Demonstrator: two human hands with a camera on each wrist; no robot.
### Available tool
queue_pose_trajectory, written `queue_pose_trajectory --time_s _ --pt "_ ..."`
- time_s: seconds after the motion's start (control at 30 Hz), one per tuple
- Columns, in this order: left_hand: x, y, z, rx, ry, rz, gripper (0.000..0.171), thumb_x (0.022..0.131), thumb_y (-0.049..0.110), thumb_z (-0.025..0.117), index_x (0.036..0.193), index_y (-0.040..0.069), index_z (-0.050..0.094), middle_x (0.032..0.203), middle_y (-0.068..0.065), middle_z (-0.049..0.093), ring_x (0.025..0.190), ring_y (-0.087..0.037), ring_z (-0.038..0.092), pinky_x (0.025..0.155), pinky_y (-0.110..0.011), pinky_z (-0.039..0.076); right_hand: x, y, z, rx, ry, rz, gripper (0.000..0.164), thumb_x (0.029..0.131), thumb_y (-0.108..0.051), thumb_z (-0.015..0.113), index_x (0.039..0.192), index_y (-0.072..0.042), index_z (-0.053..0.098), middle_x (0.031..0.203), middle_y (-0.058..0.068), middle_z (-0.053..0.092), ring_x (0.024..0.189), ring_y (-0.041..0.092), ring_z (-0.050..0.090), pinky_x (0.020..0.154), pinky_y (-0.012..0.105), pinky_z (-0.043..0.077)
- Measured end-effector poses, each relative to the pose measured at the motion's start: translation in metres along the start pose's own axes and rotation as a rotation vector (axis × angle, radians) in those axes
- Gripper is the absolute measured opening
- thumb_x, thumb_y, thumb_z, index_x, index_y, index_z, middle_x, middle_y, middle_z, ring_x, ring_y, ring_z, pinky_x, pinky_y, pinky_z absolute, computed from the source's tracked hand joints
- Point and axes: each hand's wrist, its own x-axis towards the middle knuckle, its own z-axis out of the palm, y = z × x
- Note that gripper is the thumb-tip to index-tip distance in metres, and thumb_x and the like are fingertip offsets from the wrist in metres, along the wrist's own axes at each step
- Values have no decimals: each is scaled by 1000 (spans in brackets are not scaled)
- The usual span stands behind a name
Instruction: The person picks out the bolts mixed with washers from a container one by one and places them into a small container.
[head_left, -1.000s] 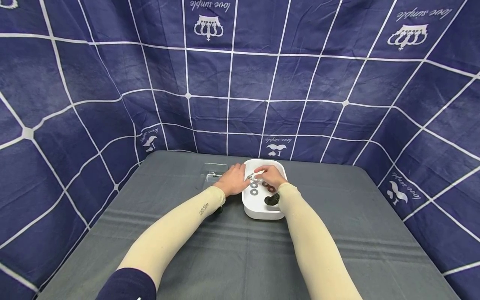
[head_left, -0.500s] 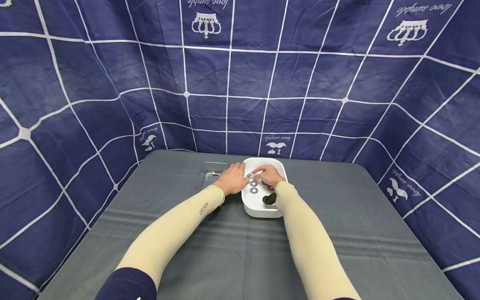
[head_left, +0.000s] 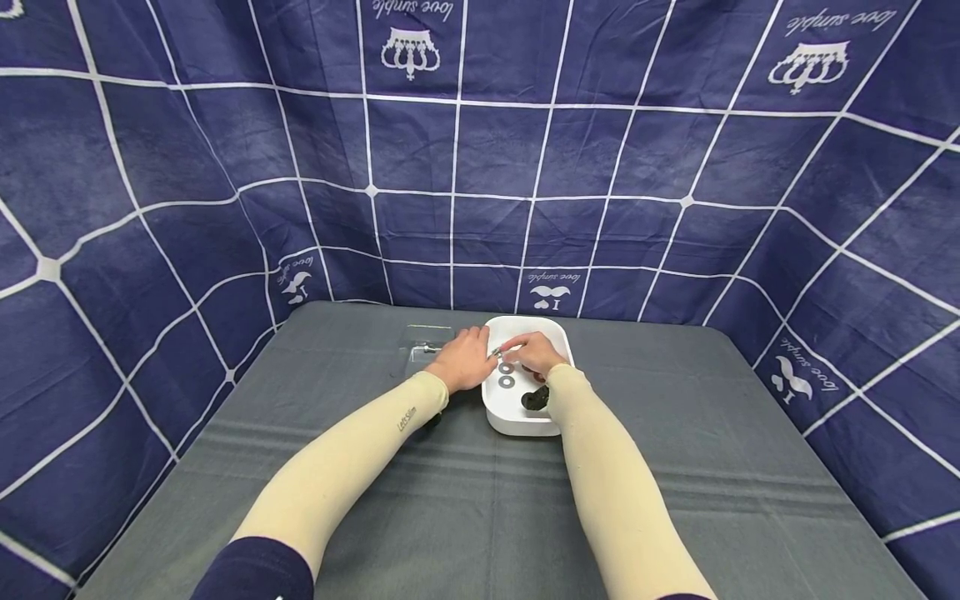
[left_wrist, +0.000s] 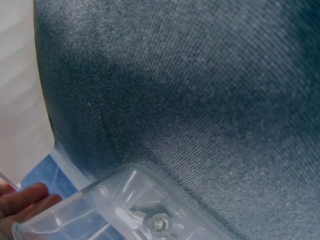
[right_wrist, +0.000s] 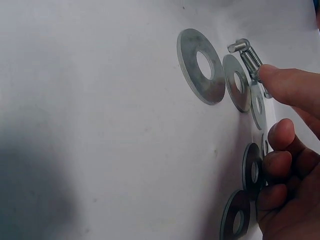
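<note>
My right hand [head_left: 538,354] reaches down inside a white tray [head_left: 521,425]. Its thumb tip overlaps threaded silver bolts [right_wrist: 250,59] lying by the tray wall, with the other fingertips curled below; whether it pinches a bolt I cannot tell. Beside the bolts lie several flat washers [right_wrist: 201,66], some grey and some darker, partly hidden by the fingers. My left hand [head_left: 463,358] holds the tray's left rim, thumb over the edge near the bolts. Its fingers [left_wrist: 30,199] curl on the outer side, next to a clear plastic box [left_wrist: 131,175].
The clear box stands just left of the tray, with silver socket-head bolts [left_wrist: 159,224] inside. Grey cloth covers the table [head_left: 420,517]. Blue gridded curtains [head_left: 495,167] rise behind it and at both sides.
My right hand has shifted slightly left and down towards the bolts at the tray's left wall. The left hand has kept its place on the rim.
</note>
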Motion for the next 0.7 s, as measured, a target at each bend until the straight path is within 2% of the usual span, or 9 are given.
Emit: queue_pose_trajectory --time_s 0.13,0.3,0.37,0.47,0.57,0.63,0.7 --pt "0 0 1 -2 2 2 64 101 35 49 150 -4 35 137 -21 53 128 -36 53 108 -47 46 1 1 2 -23 10 -37 28 83 -13 76 110 -15 80 59 -6 50 45 10 33 41 26 26" --pt "-1 1 0 3 -5 3 65 101 35 48 150 -5 34 138 -22 53 129 -36 52 108 -47 45 3 1 5 -43 23 -74 28 80 -10 76 108 -13 80 67 -6 56 48 10 35 45 25 27" --pt "-1 1 1 6 -3 3 64 101 35 48 150 -5 34 137 -22 53 128 -36 52 108 -47 46 4 1 6 -58 28 -88 30 79 -9 76 108 -12 80 73 -1 62 50 10 37 47 25 29" --pt "-1 1 1 9 3 5 63 101 34 47 149 -5 35 135 -22 54 127 -36 53 106 -47 47 4 0 7 -96 43 -109 31 78 -9 77 109 -12 80 99 4 73 64 13 48 55 23 33" --pt "-2 2 0 10 4 5 62 101 33 47 148 -4 35 133 -21 55 125 -36 54 105 -47 47 3 -2 9 -133 55 -119 32 78 -10 78 110 -12 80 121 7 72 86 17 55 65 22 37" --pt "-2 2 -1 12 6 4 61 101 33 47 147 -4 36 132 -21 55 124 -35 54 104 -47 48 2 -2 10 -140 59 -119 32 77 -11 78 109 -12 80 124 7 71 94 20 56 69 22 39" --pt "-3 3 -1 15 1 1 61 101 34 47 147 -4 36 131 -20 55 124 -35 54 104 -47 48 3 -1 10 -143 59 -123 30 76 -11 79 106 -12 81 122 8 72 94 20 57 71 23 40"
